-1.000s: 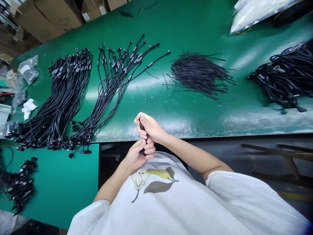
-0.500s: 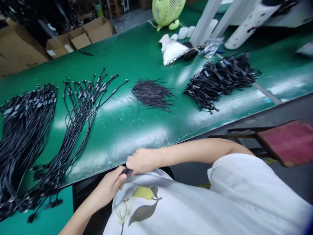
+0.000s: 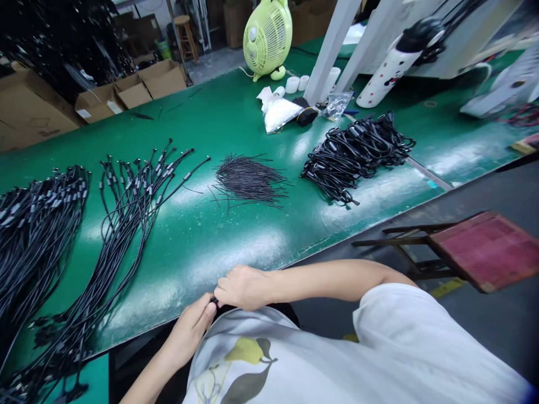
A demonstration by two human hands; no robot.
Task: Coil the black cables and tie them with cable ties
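At the table's front edge, close to the white shirt, my left hand (image 3: 194, 322) and my right hand (image 3: 241, 287) meet, fingers closed. Between them a small bit of black cable (image 3: 214, 300) shows; the rest is hidden by the fingers. Ahead lies a loose pile of thin black ties (image 3: 250, 179). Left of that, long black cables (image 3: 130, 230) with grey tags and small connectors are spread out. A thicker bunch of similar cables (image 3: 37, 241) lies at the far left. Coiled, bundled black cables (image 3: 357, 151) are heaped to the right.
A green table (image 3: 202, 235) spans the view. At its back stand a lime-green fan (image 3: 268, 39), white rolls (image 3: 292, 85), a plastic bag (image 3: 281, 114), grey posts (image 3: 332, 50) and a spotted white bottle (image 3: 387, 76). Open cartons (image 3: 162, 78) are behind; a red-seated chair (image 3: 484, 247) is at right.
The camera view has shifted, so the table's things appear lower and more of the back shows. My hands stay together at the edge, and less of the black cable shows between them.
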